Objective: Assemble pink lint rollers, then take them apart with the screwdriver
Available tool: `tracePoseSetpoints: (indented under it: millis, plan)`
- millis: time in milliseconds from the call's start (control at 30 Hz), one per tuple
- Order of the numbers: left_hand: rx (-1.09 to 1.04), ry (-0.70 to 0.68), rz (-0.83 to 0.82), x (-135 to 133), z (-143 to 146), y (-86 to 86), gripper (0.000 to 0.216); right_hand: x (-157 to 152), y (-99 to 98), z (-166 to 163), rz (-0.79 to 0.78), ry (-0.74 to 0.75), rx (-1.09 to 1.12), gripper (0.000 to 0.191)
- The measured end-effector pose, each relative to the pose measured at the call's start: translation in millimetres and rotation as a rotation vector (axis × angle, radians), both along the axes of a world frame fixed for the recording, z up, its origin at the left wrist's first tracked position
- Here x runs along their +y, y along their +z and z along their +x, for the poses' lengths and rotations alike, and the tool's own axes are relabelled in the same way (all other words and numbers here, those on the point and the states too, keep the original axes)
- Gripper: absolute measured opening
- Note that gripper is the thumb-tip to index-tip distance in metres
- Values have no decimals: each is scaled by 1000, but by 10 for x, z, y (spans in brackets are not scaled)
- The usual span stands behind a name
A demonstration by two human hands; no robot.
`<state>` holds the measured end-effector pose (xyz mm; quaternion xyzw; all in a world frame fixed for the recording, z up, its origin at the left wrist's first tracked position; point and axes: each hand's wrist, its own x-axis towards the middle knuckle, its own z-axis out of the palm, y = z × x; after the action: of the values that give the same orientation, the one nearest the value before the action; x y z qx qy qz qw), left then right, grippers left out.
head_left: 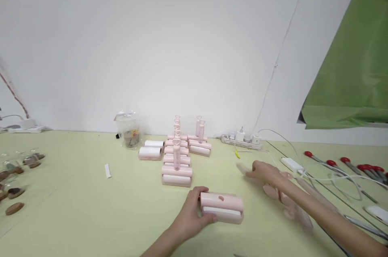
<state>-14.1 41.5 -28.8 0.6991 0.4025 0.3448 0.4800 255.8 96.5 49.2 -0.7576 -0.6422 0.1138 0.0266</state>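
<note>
My left hand (pixel 194 216) is closed around the left end of a pink lint roller (pixel 222 206) in its case, with a small darker pink mark on top. Farther right, my right hand (pixel 262 171) is blurred by motion, its fingers closed on a pale pink handle (pixel 242 169) that looks smeared. Beneath that forearm lie more clear pink handles with heart-shaped ends (pixel 289 211). Ahead of my left hand, several pink lint rollers (pixel 176 176) stand in a row, each with a clear upright handle (pixel 177 156). A shorter row of pink rollers (pixel 200 150) sits to its right.
White rolls (pixel 150 152) lie left of the rows, near a clear plastic bag (pixel 130 131). A power strip (pixel 241 142) runs along the wall. Cables and red-tipped rods (pixel 330 163) spread at right. Glass domes and wooden discs (pixel 14 208) stand far left; a white strip (pixel 108 170) lies on the table.
</note>
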Motion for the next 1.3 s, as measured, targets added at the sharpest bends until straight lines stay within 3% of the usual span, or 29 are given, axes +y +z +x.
tracePoseSetpoints:
  millis: [200, 300, 367, 467, 867, 1000, 1167, 1300]
  plan:
    - [10, 1, 7, 1, 15, 0, 62, -295, 320, -225, -34, 437, 389, 22]
    - [9, 1, 11, -1, 9, -1, 62, -434, 458, -385, -1, 570, 281, 17]
    - [8, -8, 8, -4, 3, 0, 61, -473, 499, -483, 74, 602, 137, 19]
    - [8, -22, -5, -8, -1, 5, 61, -482, 512, -580, 140, 632, 87, 24]
    - [19, -38, 15, 0, -12, 26, 61, -597, 641, -833, 165, 816, -119, 19]
    - [32, -52, 20, 3, -12, 32, 59, -594, 598, -839, 148, 777, -91, 19]
    - [36, -35, 0, 5, -12, 43, 58, -522, 605, -932, 51, 746, 82, 5]
    - [21, -55, -28, 3, -26, 68, 61, -464, 576, -962, 20, 720, 164, 9]
